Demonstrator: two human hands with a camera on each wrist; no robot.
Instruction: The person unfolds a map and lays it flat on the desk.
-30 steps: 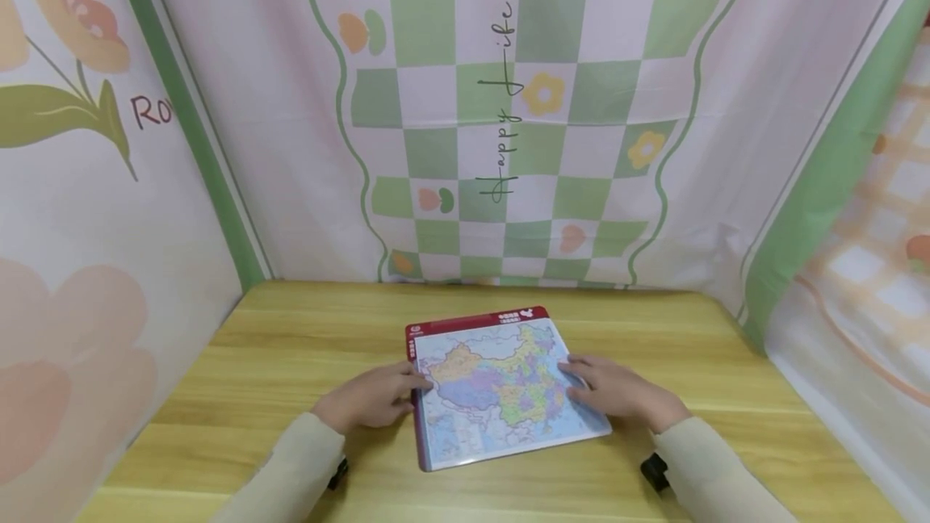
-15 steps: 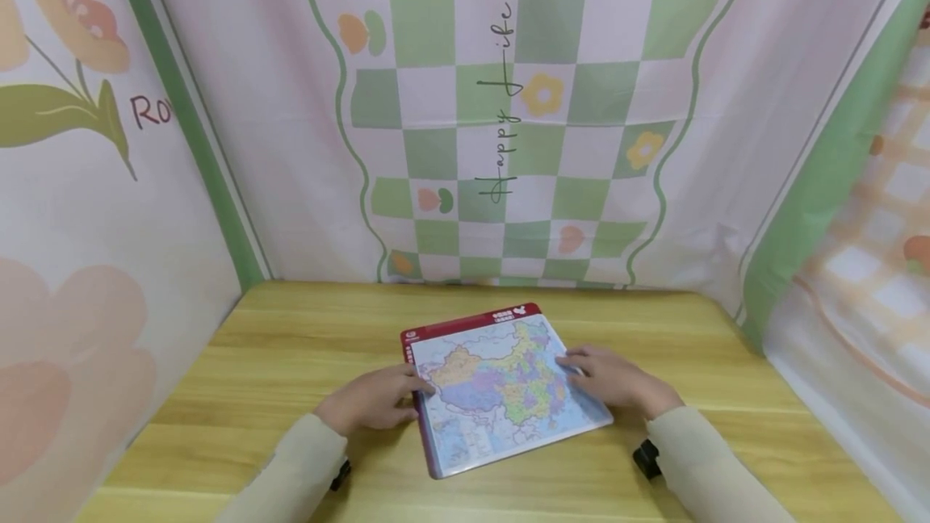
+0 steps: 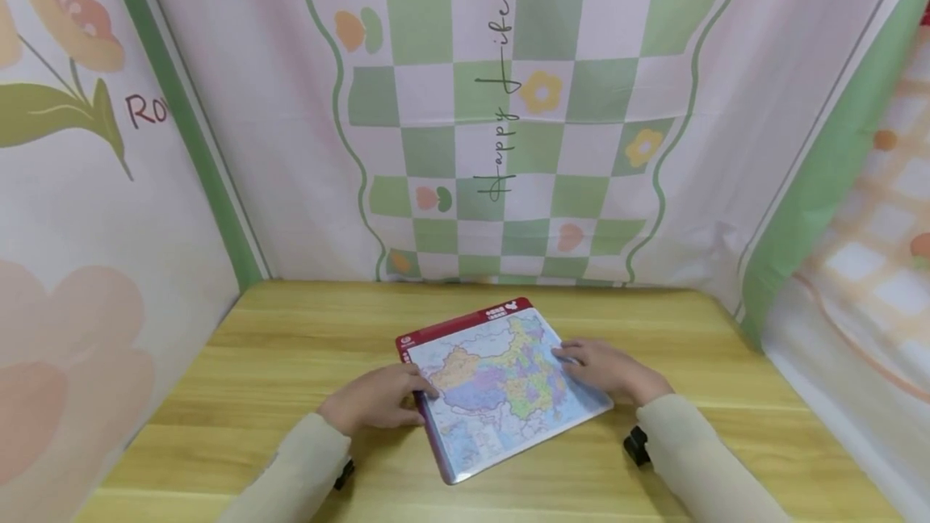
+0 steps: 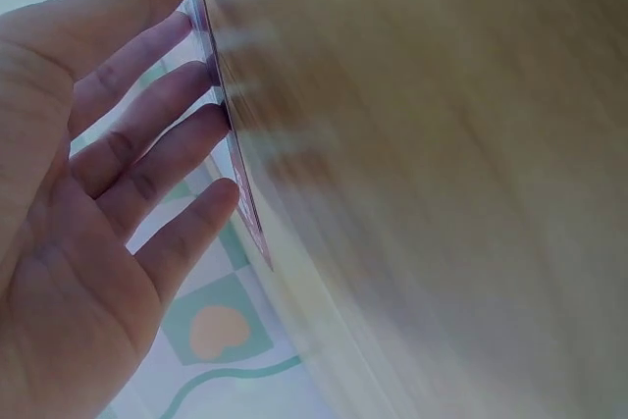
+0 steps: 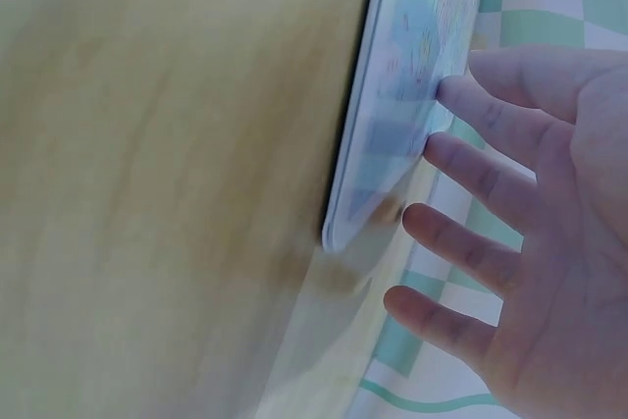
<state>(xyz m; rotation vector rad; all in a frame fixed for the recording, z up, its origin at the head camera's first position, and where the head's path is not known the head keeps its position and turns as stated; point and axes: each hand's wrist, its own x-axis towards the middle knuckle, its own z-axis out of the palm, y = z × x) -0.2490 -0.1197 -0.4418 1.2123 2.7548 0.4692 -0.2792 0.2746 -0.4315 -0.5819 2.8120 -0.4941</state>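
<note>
A thin map board (image 3: 501, 382) with a red border along its top and left sides lies flat on the wooden table, turned at an angle. My left hand (image 3: 374, 402) is at its left edge; the head view has fingertips over the map's margin. In the left wrist view, the left hand (image 4: 108, 174) has spread, nearly straight fingers meeting the board's edge. My right hand (image 3: 603, 368) rests its fingertips on the map's right side. Seen from the right wrist, the right hand (image 5: 520, 203) has extended fingers, the upper ones touching the map's surface (image 5: 392, 125).
The wooden table (image 3: 291, 329) runs back to a hanging curtain (image 3: 501, 103) with green and white checks. Printed curtains also hang to the left and right. A small black device (image 3: 636, 446) sits under the right wrist.
The map board has turned counter-clockwise, its top edge swinging left and its bottom left corner moving right and nearer. My right hand has moved slightly left and away; the left hand has barely shifted.
</note>
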